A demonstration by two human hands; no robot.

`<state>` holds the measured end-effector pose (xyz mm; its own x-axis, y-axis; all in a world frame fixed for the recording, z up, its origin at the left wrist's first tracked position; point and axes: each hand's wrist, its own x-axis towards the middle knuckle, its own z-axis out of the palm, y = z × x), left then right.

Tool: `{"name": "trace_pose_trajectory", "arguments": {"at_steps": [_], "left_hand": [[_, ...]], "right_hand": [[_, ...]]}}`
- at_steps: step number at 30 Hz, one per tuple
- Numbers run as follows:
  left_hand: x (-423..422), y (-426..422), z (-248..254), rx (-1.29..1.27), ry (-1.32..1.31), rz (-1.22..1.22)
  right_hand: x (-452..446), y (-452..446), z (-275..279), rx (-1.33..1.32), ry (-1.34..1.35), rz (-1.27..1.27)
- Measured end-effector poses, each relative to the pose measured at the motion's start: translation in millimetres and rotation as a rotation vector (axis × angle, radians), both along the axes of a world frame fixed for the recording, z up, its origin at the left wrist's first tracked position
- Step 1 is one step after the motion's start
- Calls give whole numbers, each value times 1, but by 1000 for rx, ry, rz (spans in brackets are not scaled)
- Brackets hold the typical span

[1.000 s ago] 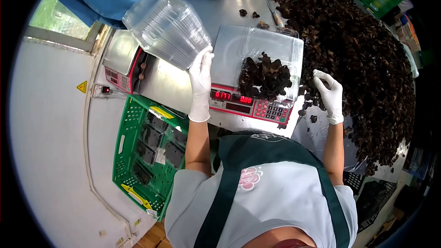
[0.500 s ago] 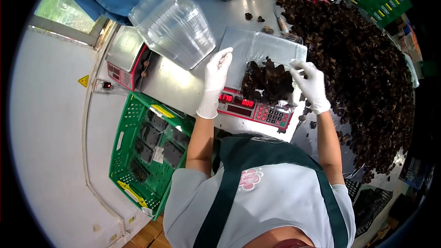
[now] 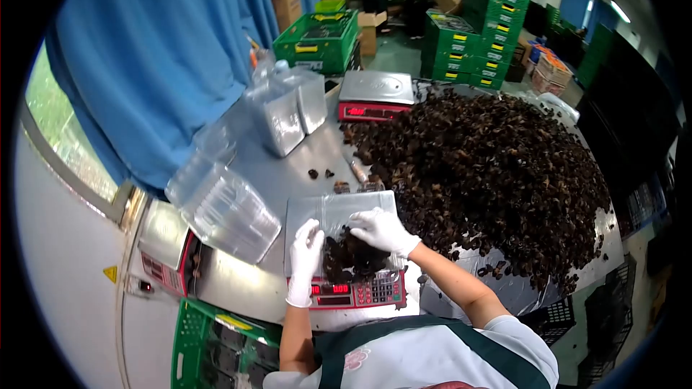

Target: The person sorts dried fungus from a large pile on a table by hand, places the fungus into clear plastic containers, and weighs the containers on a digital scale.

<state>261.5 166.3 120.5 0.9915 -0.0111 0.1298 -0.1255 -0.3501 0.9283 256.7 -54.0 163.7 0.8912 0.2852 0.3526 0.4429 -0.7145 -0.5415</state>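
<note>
A clump of dark wood ear mushrooms (image 3: 349, 258) lies on the metal plate of a red digital scale (image 3: 306, 209); glossy clear plastic shows around it. My left hand (image 3: 305, 251), in a white glove, is upright at the clump's left side, fingers slightly bent and thumb apart, holding nothing visible. Over the clump's upper right reaches my right hand (image 3: 380, 232), also gloved, its fingers stretched out with a gap to the thumb. Whether its fingertips touch the mushrooms I cannot tell. The scale's red digits are partly covered by my left wrist.
A large heap of wood ears (image 3: 490, 180) spreads over the table's right side. Nested clear trays (image 3: 227, 209) stand to the left, more tray stacks (image 3: 285, 119) behind. A second scale (image 3: 375, 90) is at the back, a third (image 3: 164, 238) far left. A green crate (image 3: 189, 331) sits below left.
The view has tilted up, bringing the room and people behind into sight. My right hand has moved left, from the clump's right side to over it. My left hand stays beside the clump.
</note>
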Motion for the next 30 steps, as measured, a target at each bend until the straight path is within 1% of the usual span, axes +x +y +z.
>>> {"name": "trace_pose_trajectory", "arguments": {"at_steps": [1,2,3,5,7,9,10,12,15,19,21,22,23,26,30], "left_hand": [[-2,-6,-1,75,-57,-26],[-3,-10,-3,126,-103,-63],[-7,-16,1,140,-94,-100],[-15,-22,-3,348,-212,-110],[-24,-24,-3,342,-191,-147],[-25,-23,-7,381,-204,-162],[-27,-22,-7,383,-199,-162],[-27,-23,-4,408,-216,-153],[-27,-23,-5,389,-208,-140],[-28,-22,-3,397,-208,-124],[-28,-22,-4,314,-206,-103],[-28,-22,-5,309,-248,-70],[-27,-22,-6,311,-240,-66],[-26,-20,-6,268,-255,-50],[-27,-19,-6,248,-234,-55]], "right_hand": [[0,2,-7,-28,62,31],[-4,8,-1,-91,90,75],[-9,13,2,-153,124,123],[-15,18,-11,-162,-23,156],[-15,14,-17,-158,-36,150],[-19,10,0,-10,189,163],[-19,9,-3,78,206,172],[-19,8,-9,83,171,196],[-17,9,-17,89,105,214],[-19,13,-16,165,190,58],[-23,13,-6,150,182,-1],[-23,12,-7,165,187,-20],[-21,12,-10,191,186,-14],[-20,11,-10,338,314,-13],[-22,11,-9,469,289,-43]]}}
